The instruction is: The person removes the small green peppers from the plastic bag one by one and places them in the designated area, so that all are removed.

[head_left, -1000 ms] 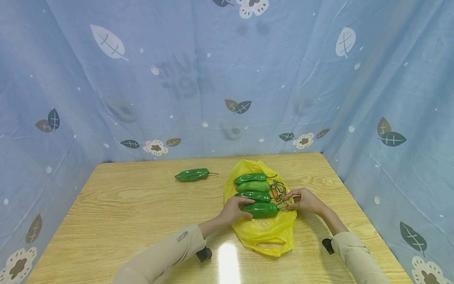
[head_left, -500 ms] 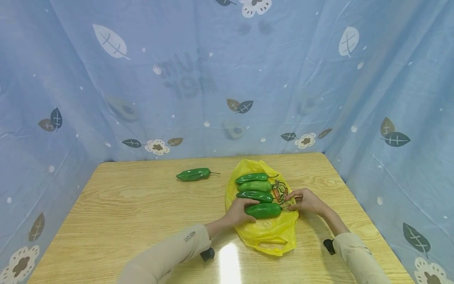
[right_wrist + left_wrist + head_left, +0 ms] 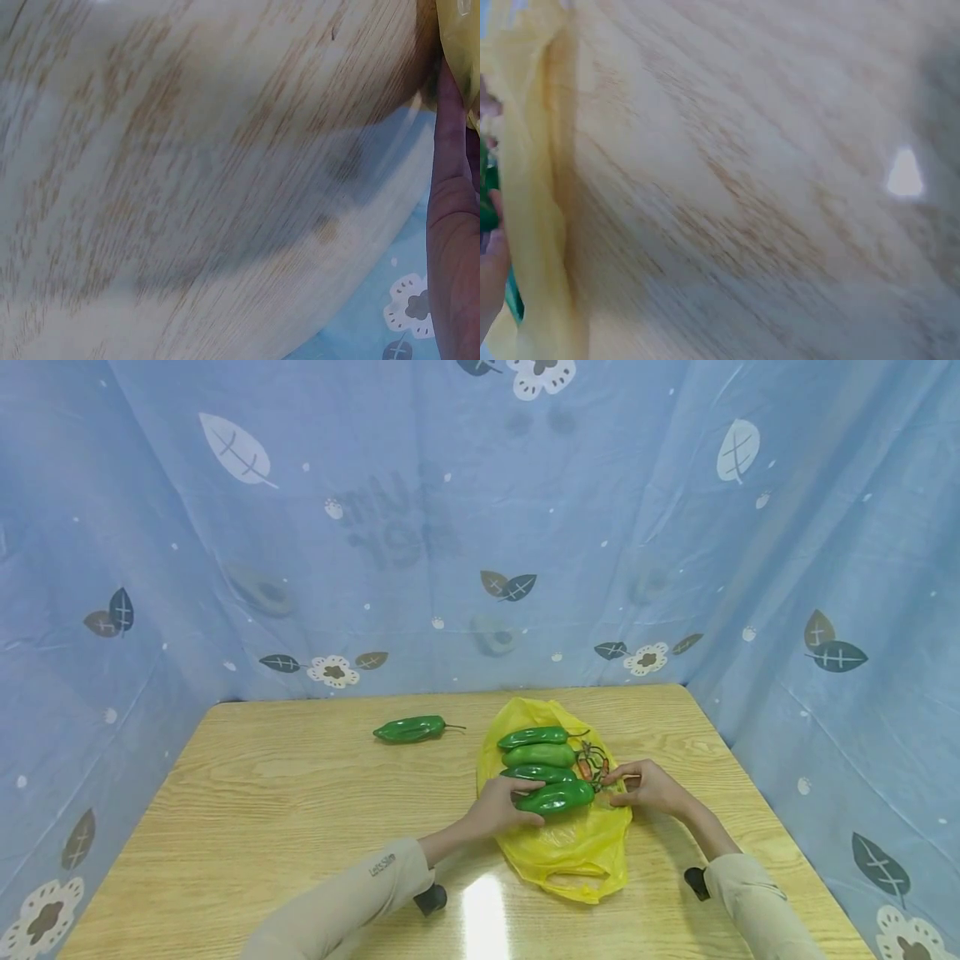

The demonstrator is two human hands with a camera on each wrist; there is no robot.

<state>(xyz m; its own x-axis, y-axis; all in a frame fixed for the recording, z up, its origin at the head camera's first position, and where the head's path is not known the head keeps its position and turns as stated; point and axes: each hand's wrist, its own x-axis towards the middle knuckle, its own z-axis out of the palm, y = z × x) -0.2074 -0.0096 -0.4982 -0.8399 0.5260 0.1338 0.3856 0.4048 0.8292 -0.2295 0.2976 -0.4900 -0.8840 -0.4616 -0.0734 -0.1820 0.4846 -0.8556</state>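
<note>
A yellow plastic bag (image 3: 562, 860) lies flattened on the wooden table. Several long green peppers sit side by side on it, stems pointing right. My left hand (image 3: 498, 810) grips the nearest green pepper (image 3: 564, 796) around its left end, thumb on the near side and fingers on the far side. That pepper slants slightly, its stem end lifted away from me. At the bag's right edge, my right hand (image 3: 651, 789) pinches the plastic with curled fingers and thumb. Beside its fingertips are small red chilies (image 3: 587, 768) with dark twisted stems.
One more green pepper (image 3: 410, 729) lies apart at the back, left of the bag. Blue patterned curtains (image 3: 427, 543) close in the back and both sides of the wooden table (image 3: 300, 827). A dark band unit (image 3: 431, 899) shows at the left wrist.
My left hand has turned the nearest pepper, its stem end swinging up toward the chilies and the other peppers. The right hand has stayed at the bag's edge.
</note>
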